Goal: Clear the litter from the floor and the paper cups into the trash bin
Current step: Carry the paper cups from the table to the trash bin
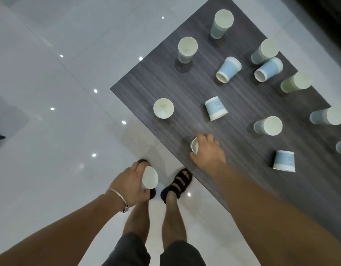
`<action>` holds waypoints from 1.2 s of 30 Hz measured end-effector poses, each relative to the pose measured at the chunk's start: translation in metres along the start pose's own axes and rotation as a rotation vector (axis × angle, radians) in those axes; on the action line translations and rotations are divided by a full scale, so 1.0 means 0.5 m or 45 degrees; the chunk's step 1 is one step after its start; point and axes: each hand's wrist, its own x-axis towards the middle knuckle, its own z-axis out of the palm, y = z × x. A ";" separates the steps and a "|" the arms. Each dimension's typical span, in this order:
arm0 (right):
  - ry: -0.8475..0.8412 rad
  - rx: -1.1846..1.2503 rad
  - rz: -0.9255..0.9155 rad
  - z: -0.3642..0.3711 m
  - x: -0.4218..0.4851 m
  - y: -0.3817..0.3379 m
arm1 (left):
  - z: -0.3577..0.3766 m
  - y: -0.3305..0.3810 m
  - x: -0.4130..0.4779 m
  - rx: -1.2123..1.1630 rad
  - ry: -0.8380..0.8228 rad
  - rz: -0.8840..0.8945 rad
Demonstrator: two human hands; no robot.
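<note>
The left grip (134, 181) is curled round a white paper cup (150, 178), fingers on one side and thumb on the other, and holds it over the floor (50, 83) just beside the worktop (156, 81). Its open mouth faces up toward the camera. A silver bracelet (117, 198) sits on that wrist.

The right grip (208, 150) is on the dark wood-grain worktop near its front edge, fingers and thumb wrapped round the rim of a second cup (194, 147) that stands upright there. The grip is slightly blurred.

More paper cups are spread across the worktop. An upright cup (163, 108) stands near the left corner, and two taller-looking upright cups (187, 49) stand farther back. Upright ones also line the right side, among them a greenish cup (297, 81). Two blue cups (228, 69) lie on their sides in the middle – mouths toward the camera – the second one touching an upright cup behind it. Two other blue-banded cups (215, 108) sit with the wide rim low; whether they are inverted or tipped I cannot tell.

Below, the person's feet in dark sandals (177, 183) stand on glossy pale tiles – one foot partly hidden by the left grip.
</note>
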 end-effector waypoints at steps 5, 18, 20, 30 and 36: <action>0.028 0.107 0.073 -0.033 -0.094 0.012 | -0.043 0.051 -0.007 -0.021 0.007 0.009; 0.254 0.239 0.259 -0.300 -0.341 -0.011 | -0.313 0.276 -0.015 0.114 0.146 0.450; 0.322 0.307 0.349 -0.313 -0.393 -0.020 | -0.336 0.304 -0.021 0.158 0.101 0.570; 0.576 0.631 0.978 -0.206 -0.766 -0.029 | -0.322 0.506 -0.149 0.526 -0.121 1.183; 0.761 0.858 1.410 -0.028 -1.034 -0.066 | -0.140 0.634 -0.373 0.651 -0.320 1.658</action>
